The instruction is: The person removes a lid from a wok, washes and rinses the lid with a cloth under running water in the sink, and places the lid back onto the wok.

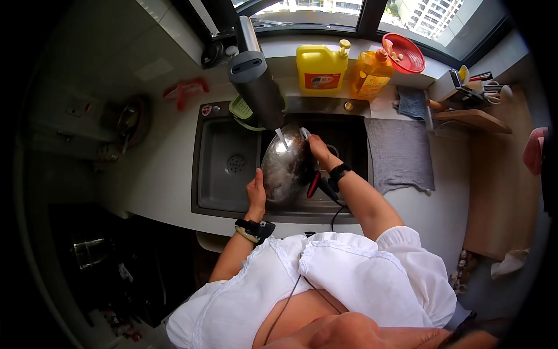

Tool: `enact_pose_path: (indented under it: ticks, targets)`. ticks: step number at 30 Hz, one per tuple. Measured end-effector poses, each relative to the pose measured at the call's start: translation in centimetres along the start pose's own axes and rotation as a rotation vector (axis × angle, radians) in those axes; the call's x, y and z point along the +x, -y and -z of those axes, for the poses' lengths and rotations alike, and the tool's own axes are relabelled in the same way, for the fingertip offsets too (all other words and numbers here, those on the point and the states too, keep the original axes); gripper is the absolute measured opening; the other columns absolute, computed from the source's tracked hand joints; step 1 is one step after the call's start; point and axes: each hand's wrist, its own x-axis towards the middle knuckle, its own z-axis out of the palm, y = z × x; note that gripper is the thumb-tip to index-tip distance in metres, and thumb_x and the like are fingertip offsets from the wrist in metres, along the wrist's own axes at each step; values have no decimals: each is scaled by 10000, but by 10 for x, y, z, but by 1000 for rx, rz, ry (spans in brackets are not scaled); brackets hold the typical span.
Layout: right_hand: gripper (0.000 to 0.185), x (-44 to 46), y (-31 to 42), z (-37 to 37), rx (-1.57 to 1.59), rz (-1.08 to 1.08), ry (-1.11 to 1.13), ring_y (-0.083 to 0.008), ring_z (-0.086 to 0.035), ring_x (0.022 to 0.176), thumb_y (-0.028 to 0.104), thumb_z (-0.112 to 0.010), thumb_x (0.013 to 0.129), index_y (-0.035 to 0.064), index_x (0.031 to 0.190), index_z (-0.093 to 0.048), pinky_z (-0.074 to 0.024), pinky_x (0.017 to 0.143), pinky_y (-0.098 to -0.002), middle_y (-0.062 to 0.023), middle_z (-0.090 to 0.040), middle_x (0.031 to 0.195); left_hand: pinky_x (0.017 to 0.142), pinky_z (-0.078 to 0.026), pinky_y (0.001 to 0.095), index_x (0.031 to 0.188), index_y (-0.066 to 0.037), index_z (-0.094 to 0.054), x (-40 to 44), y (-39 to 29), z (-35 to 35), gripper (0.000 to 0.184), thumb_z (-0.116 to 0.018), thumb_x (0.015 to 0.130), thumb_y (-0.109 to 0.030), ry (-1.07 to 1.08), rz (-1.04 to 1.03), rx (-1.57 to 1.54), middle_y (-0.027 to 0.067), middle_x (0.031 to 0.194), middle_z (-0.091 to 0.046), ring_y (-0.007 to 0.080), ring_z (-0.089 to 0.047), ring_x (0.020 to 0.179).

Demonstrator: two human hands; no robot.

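A metal pan [282,174] with a scratched, shiny surface is tilted on edge over the right basin of the sink [197,168]. Its black and red handle [314,184] points towards my body. My left hand [256,191] is closed on the pan's left rim. At the upper right rim, my right hand [321,152] presses a small white thing [305,134], perhaps a cloth or sponge, against the pan. Above them hangs the dark grey faucet [256,81], with a stream of water [282,138] falling onto the pan.
Behind the sink stand a yellow jug [321,68] and an orange soap bottle [371,75]. A red basket [405,53] sits on the sill. A green strainer [244,110] is by the faucet. Right of the sink lies a grey cloth [400,154], with a knife block [459,87] beyond.
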Motion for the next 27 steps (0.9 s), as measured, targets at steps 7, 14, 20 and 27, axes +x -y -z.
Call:
enact_pose_path:
  ticks: [7,14,20,27]
  targets:
    - [509,19,-49,-13,60,-65,51,-306,-419,1297,305,-404,983,-12,1380,-418,-327,1082,-378,-193,-449,1397,883,-444,245,1242,68,-570,43,-46,5,364,-458,1004,-184,250,-136,-72,71,1114,-653,123,-583,986]
    - [593,-70,43,-79,-759,615,-65,-489,-241,1381,268,-545,910,40,1430,-373,-232,1099,-608,-214,-296,1512,892,-452,290,1232,32,-567,83,-13,-1,348,-483,994,-206,203,23,-203,70,1132,-633,154,-575,1028]
    - [559,-129,17,-93,-1063,1038,51,-392,-174,1447,182,-562,869,110,1411,-443,-207,1118,-599,-84,-301,1537,840,-484,311,1140,-16,-605,72,-42,-4,307,-506,997,-270,205,151,-210,54,1065,-645,167,-607,958]
    - [391,-147,-53,-25,-1067,1155,401,-304,-375,1348,96,-597,795,89,1185,-622,-365,1068,-451,-82,-423,1433,784,-461,307,1055,6,-627,81,-33,0,394,-580,958,-374,256,141,-5,48,960,-642,142,-578,880]
